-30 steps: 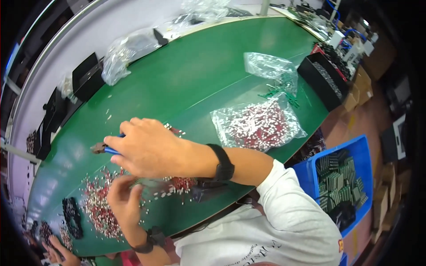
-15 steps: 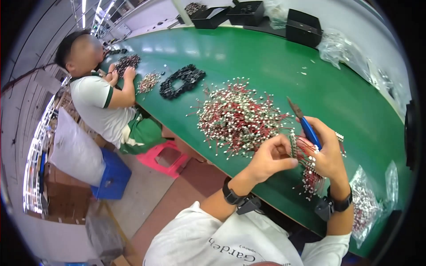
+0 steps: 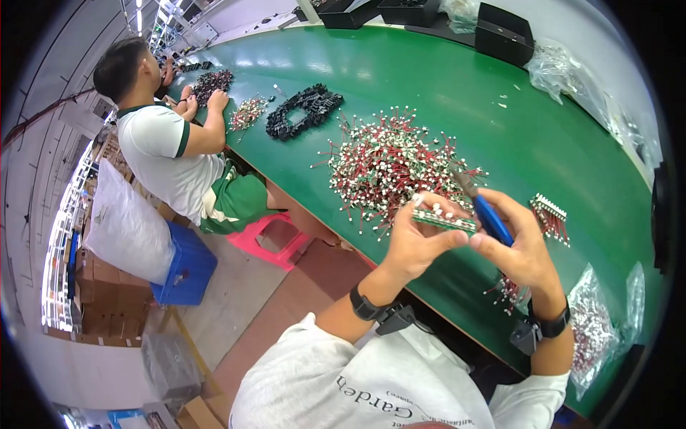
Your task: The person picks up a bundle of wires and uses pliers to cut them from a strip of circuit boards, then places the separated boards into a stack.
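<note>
My left hand pinches a narrow green circuit board strip with white connectors along it. In my right hand is a pair of pliers with blue handles, its jaws pointing up and away over the heap. The right thumb meets the near end of the strip. Just beyond both hands spreads a large heap of red wires with white connectors. A smaller bunch of red wires lies partly hidden beneath my right hand. Right of that hand rests another board strip with red wires.
A clear plastic bag of wired parts lies on the green table at right. Farther left are a ring of black parts and a small wire pile. A co-worker sits on a pink stool. Black bins line the back.
The strip has turned from upright to crosswise between my hands. My left hand has tilted with it. The view has shifted, showing more of the wired strip at right.
</note>
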`<move>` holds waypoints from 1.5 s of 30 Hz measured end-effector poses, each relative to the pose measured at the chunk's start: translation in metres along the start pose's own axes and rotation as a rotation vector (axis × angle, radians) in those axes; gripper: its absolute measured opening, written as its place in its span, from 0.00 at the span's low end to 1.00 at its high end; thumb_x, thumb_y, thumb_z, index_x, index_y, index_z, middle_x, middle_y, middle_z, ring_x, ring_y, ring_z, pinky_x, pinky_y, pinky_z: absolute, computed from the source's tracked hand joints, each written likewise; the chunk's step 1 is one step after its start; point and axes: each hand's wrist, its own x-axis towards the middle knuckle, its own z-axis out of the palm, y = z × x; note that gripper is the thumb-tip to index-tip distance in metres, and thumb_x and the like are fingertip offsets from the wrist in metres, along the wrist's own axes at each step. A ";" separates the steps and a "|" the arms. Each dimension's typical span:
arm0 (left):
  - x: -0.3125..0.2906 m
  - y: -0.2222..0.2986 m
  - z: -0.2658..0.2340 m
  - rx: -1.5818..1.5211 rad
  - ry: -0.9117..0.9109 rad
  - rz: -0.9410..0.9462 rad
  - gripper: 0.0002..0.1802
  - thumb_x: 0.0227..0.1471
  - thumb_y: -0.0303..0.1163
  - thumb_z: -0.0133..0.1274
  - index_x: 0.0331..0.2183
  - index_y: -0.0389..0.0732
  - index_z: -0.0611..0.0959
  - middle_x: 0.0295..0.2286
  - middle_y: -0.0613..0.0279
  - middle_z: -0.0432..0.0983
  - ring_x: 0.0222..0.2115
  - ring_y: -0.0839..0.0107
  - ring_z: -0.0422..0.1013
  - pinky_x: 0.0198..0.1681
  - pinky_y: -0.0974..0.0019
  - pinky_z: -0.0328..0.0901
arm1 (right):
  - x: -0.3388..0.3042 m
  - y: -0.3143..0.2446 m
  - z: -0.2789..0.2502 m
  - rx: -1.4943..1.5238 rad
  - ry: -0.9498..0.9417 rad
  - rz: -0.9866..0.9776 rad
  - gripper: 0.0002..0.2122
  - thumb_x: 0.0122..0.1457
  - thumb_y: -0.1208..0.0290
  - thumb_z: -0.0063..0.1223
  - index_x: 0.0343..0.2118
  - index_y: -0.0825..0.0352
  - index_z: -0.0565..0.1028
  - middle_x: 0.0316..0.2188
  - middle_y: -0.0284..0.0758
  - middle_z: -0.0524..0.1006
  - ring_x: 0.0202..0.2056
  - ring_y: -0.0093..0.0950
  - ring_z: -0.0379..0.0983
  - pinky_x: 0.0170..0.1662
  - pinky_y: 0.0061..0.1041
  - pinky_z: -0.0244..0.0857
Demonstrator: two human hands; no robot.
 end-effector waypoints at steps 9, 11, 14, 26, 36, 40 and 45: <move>0.005 0.007 -0.006 0.216 -0.066 0.005 0.15 0.39 0.26 0.69 0.30 0.33 0.80 0.34 0.57 0.77 0.38 0.69 0.72 0.44 0.64 0.67 | 0.003 -0.003 -0.001 0.079 -0.059 -0.014 0.21 0.52 0.79 0.53 0.51 0.73 0.68 0.39 0.35 0.75 0.41 0.22 0.71 0.46 0.24 0.65; 0.008 0.018 -0.008 0.313 -0.121 0.003 0.15 0.39 0.26 0.68 0.30 0.33 0.80 0.33 0.57 0.77 0.37 0.69 0.73 0.44 0.65 0.67 | 0.002 -0.001 -0.002 0.095 -0.043 -0.031 0.22 0.51 0.79 0.54 0.51 0.73 0.67 0.37 0.33 0.74 0.38 0.20 0.70 0.43 0.21 0.65; 0.014 0.039 -0.003 0.479 -0.184 -0.051 0.15 0.40 0.26 0.68 0.31 0.32 0.82 0.30 0.59 0.79 0.35 0.72 0.74 0.44 0.66 0.67 | -0.001 -0.002 -0.004 0.127 0.004 -0.037 0.23 0.50 0.81 0.53 0.52 0.73 0.67 0.34 0.30 0.72 0.35 0.18 0.68 0.38 0.17 0.64; 0.012 0.027 -0.001 0.390 -0.007 0.025 0.10 0.49 0.22 0.59 0.36 0.30 0.81 0.33 0.54 0.78 0.34 0.68 0.75 0.38 0.68 0.70 | -0.004 -0.010 0.000 0.109 0.212 -0.114 0.22 0.50 0.79 0.53 0.51 0.73 0.69 0.29 0.27 0.71 0.29 0.14 0.65 0.33 0.13 0.59; 0.012 0.012 -0.029 0.527 0.192 0.252 0.13 0.43 0.19 0.63 0.36 0.33 0.81 0.31 0.62 0.75 0.32 0.77 0.71 0.36 0.75 0.66 | 0.007 0.003 -0.009 -0.345 -0.152 -0.212 0.21 0.58 0.67 0.50 0.54 0.69 0.69 0.29 0.38 0.75 0.30 0.28 0.71 0.37 0.25 0.64; 0.009 0.024 -0.034 0.787 0.212 0.327 0.12 0.40 0.17 0.64 0.32 0.33 0.83 0.33 0.58 0.77 0.34 0.72 0.73 0.39 0.71 0.68 | 0.005 0.008 -0.008 -0.406 -0.099 -0.232 0.19 0.59 0.68 0.49 0.52 0.70 0.71 0.27 0.41 0.75 0.28 0.33 0.71 0.34 0.28 0.63; 0.007 0.031 -0.035 0.791 0.190 0.327 0.11 0.39 0.18 0.65 0.31 0.35 0.84 0.34 0.54 0.80 0.36 0.68 0.76 0.43 0.68 0.69 | 0.005 0.008 -0.008 -0.405 -0.112 -0.228 0.19 0.59 0.68 0.49 0.52 0.69 0.71 0.27 0.41 0.76 0.28 0.34 0.71 0.34 0.29 0.63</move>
